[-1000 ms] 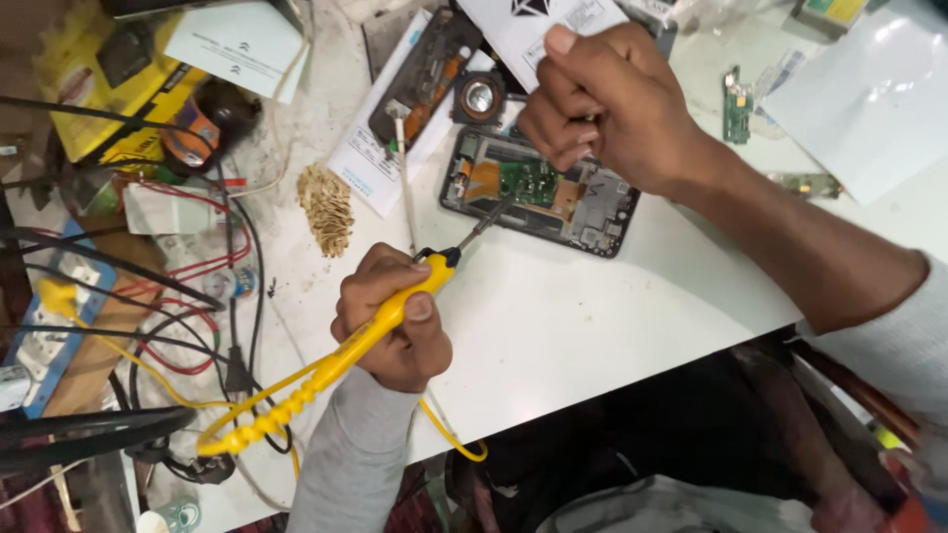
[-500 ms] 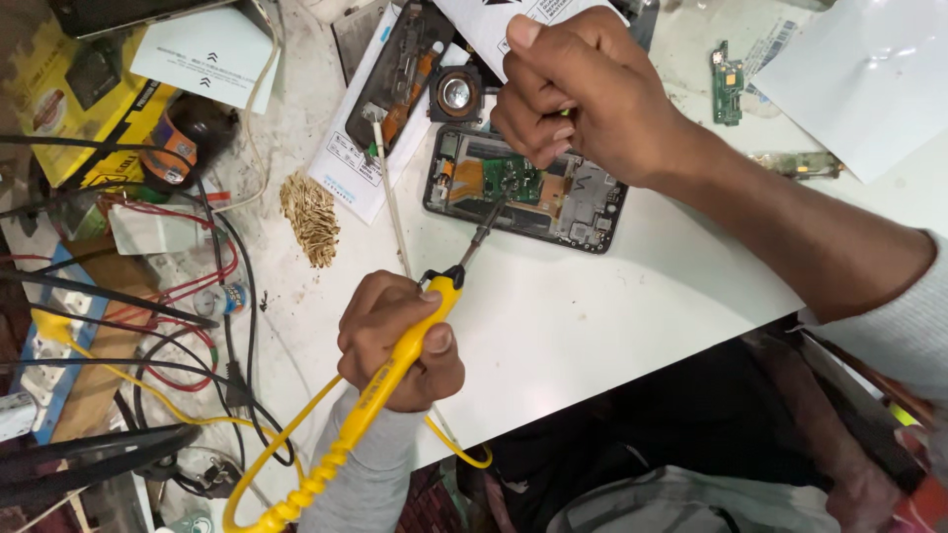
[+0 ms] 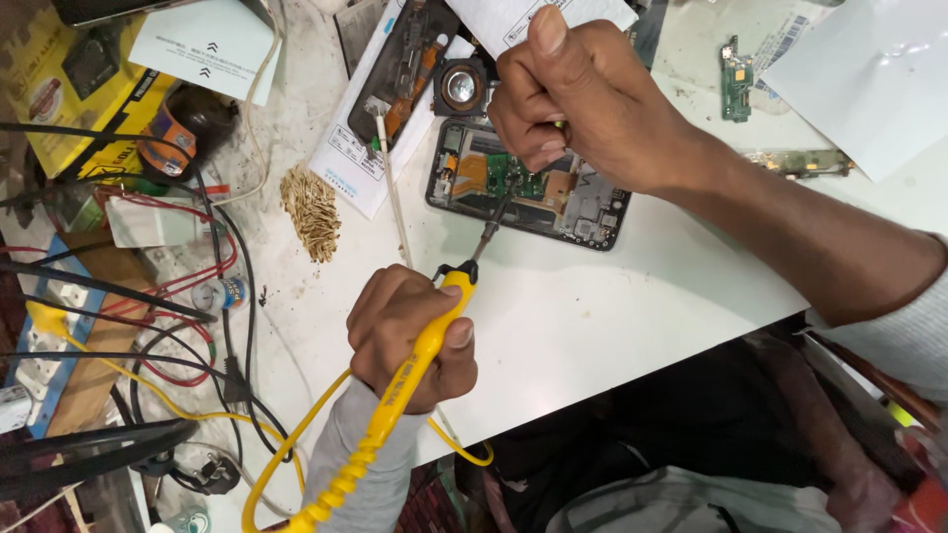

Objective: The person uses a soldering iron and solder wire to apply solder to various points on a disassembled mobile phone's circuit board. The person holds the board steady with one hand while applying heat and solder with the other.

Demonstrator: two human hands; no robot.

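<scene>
White desk (image 3: 632, 316), head view; places given by clock face from the picture's centre.

Item 1. Opened dark smartphone with its back cover off (image 3: 528, 188), green and orange circuit parts exposed, lying flat on the desk at 12 o'clock, long side tilted slightly down toward 3 o'clock.

Item 2. Yellow-handled soldering iron (image 3: 420, 365) with coiled yellow cord, at 7 o'clock. Its dark metal tip points toward 1 o'clock and meets the green board inside the phone. The left hand (image 3: 405, 341) holds it, fingers wrapped tight around the handle, thumb on top.

Item 3. Right hand (image 3: 583, 99) at 12 to 1 o'clock, directly above the phone's upper edge, fingers curled closed and pinched on a small thin object; what that object is cannot be told.

Item 4. Heap of tan fibrous scraps (image 3: 311, 209) at 10 o'clock, on the desk, apart from the phone.

Item 5. Thin white stick (image 3: 393, 183) lying between the heap and the phone, running roughly 12 to 6.

Item 6. Small round black speaker part (image 3: 460, 87), just beside the phone's upper left corner.

Item 7. Small green circuit board (image 3: 735, 79) at 2 o'clock, well apart from the phone.

Item 8. Tangle of red, black and yellow wires (image 3: 197, 316) at 9 o'clock, along the desk's edge.
</scene>
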